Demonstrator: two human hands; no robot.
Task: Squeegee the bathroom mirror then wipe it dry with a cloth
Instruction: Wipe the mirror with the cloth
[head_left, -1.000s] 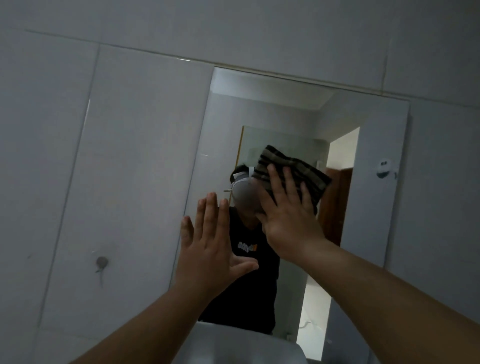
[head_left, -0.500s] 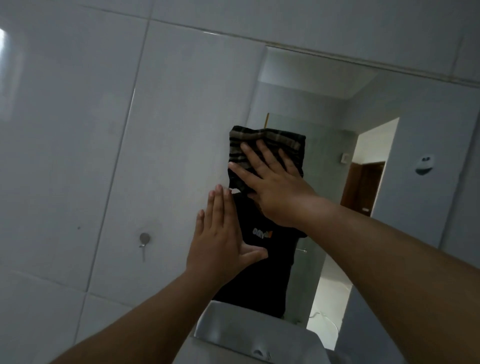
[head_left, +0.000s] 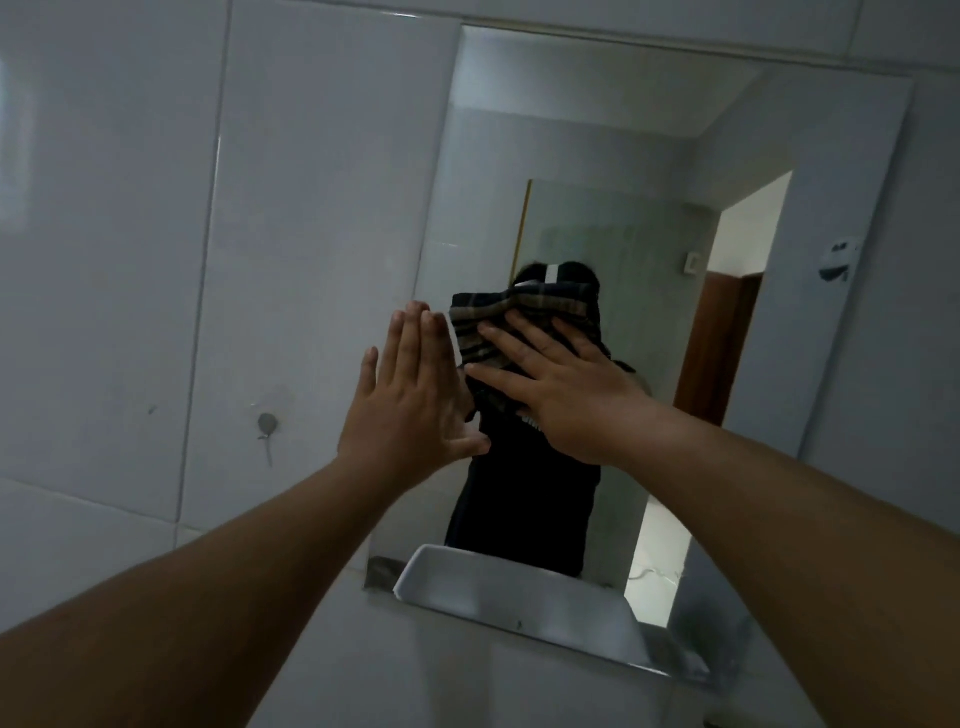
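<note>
A frameless rectangular mirror (head_left: 597, 171) hangs on the white tiled wall. My right hand (head_left: 561, 384) presses a dark striped cloth (head_left: 498, 322) flat against the glass near the mirror's left-middle part, fingers spread over it. My left hand (head_left: 415, 389) lies flat with fingers together on the mirror's left edge, just left of the cloth, holding nothing. The glass reflects a person in a dark shirt behind the cloth. No squeegee is in view.
A white basin or cistern top (head_left: 519, 592) juts out under the mirror's lower edge. A small metal stud (head_left: 267, 423) sticks out of the tile left of the mirror. The mirror reflects a brown door (head_left: 719, 353) and a lit doorway.
My right hand has slid the cloth down and left across the glass, then kept it beside my left hand. The view has shifted so more of the mirror shows.
</note>
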